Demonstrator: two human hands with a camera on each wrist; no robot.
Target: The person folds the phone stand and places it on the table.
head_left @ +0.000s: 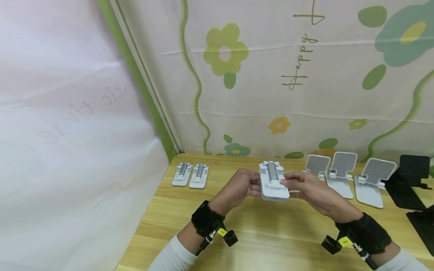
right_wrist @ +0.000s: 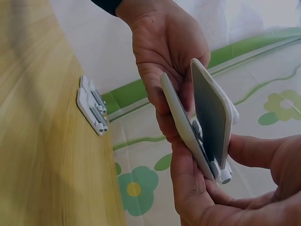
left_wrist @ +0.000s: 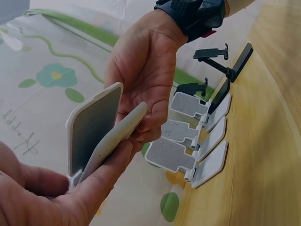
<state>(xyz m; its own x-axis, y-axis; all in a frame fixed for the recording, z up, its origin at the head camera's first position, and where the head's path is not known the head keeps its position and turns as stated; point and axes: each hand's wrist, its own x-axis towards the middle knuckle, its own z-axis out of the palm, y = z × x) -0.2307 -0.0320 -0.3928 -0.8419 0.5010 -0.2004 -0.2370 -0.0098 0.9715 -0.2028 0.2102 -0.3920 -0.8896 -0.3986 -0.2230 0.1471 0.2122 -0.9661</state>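
Note:
Above the table, a white folding phone stand point(head_left: 274, 181) is held between both hands. My left hand point(head_left: 243, 184) grips it at its left side, and my right hand point(head_left: 310, 190) grips the right side with the thumb on it. In the left wrist view, the stand's grey-padded plate point(left_wrist: 94, 127) and its white base point(left_wrist: 120, 134) are parted in a narrow V. The right wrist view shows the same gap, with a small hinge point(right_wrist: 225, 176) at one end. Some fingers are hidden behind the stand.
Two folded white stands point(head_left: 199, 176) lie at the table's far left. Several unfolded white stands point(head_left: 371, 182) line the far right, beside black stands point(head_left: 408, 180). A flowered curtain point(head_left: 257, 94) hangs behind the wooden table point(head_left: 217, 229), and a white one at left.

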